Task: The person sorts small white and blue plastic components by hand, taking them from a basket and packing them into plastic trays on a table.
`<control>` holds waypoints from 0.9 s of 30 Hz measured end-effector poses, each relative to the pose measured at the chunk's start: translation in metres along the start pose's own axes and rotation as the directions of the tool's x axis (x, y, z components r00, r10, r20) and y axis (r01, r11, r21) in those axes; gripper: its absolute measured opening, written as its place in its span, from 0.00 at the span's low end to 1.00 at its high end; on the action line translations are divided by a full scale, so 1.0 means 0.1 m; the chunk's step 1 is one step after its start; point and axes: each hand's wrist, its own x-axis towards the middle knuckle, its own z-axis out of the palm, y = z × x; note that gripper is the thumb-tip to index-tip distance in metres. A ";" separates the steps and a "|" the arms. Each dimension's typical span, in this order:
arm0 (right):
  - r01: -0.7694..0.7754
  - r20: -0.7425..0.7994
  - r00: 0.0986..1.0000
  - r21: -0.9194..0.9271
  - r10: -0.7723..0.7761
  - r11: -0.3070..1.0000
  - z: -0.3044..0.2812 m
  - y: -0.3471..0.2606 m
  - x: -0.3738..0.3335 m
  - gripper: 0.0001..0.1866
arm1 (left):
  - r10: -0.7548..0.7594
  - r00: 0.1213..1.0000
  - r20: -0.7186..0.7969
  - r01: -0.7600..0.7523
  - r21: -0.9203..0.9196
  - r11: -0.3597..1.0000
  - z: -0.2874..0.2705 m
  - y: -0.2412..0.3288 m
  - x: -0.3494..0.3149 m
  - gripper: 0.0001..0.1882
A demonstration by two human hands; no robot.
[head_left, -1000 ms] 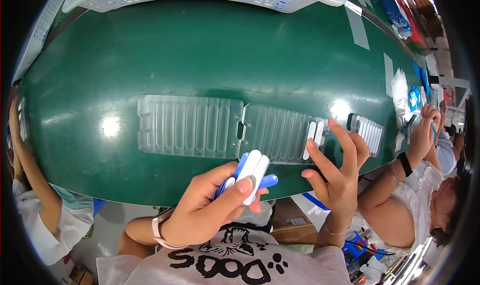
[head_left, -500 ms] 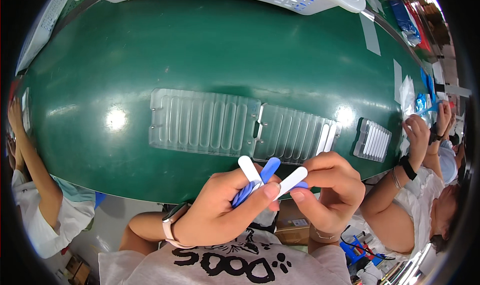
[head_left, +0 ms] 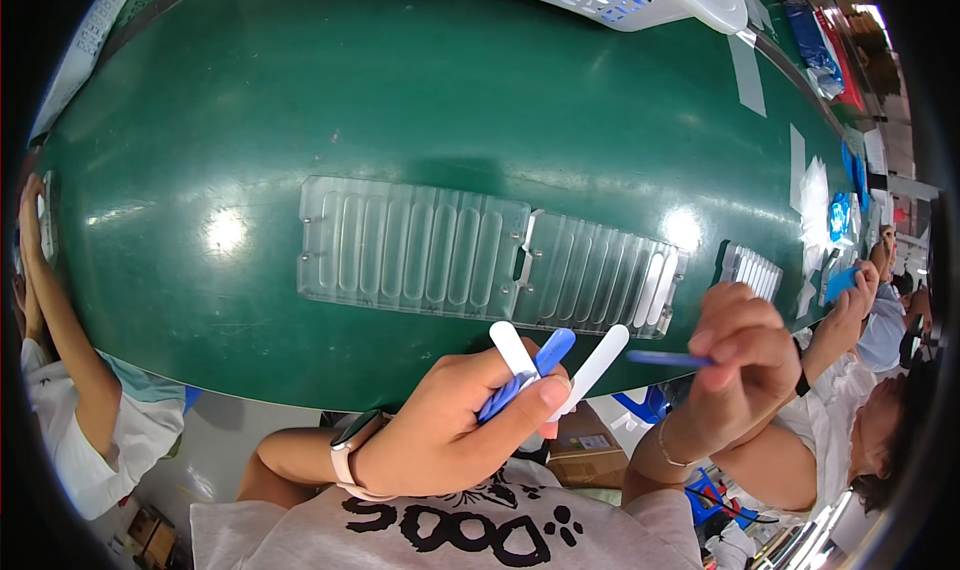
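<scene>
My left hand is closed around a bunch of flat, round-ended sticks that look like small nail files. A white nail file and a blue nail file stick up from it, with more blue edges bunched below. Apart from it on the right, my right hand pinches a single nail file, seen nearly edge-on and blue. Beyond both hands lies a clear plastic tray of two joined slotted panels. Its left panel has bare slots; its right panel holds white nail files at the right end.
A smaller slotted tray with white strips lies at the right, partly behind my right hand. A white perforated basket stands at the far edge of the green table. Co-workers sit on both sides; one hand at right holds something blue.
My right hand has moved away from the left to the right and up, carrying one blue nail file out of the bunch. My left hand keeps its hold, shifted slightly right.
</scene>
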 end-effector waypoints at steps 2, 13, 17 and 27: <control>-0.136 0.037 0.988 -0.259 0.150 0.956 -0.11 -0.07 0.10 0.10 | 0.001 1.000 -0.014 -0.001 -0.010 1.000 0.00 0.00 0.01 0.12; -0.058 0.321 0.877 -0.670 0.359 0.740 -0.12 0.19 0.37 0.18 | 0.104 0.994 -0.029 -0.098 0.146 0.984 -0.04 -0.05 -0.03 0.09; -0.038 0.308 0.911 -0.597 0.273 0.802 -0.06 0.08 0.30 0.19 | 0.111 0.994 0.004 -0.111 0.160 0.981 -0.04 -0.05 -0.01 0.09; -0.611 0.278 0.772 0.081 0.571 0.787 0.17 -0.06 0.03 0.04 | -0.201 0.979 0.045 0.206 -0.222 0.953 -0.10 0.09 0.00 0.16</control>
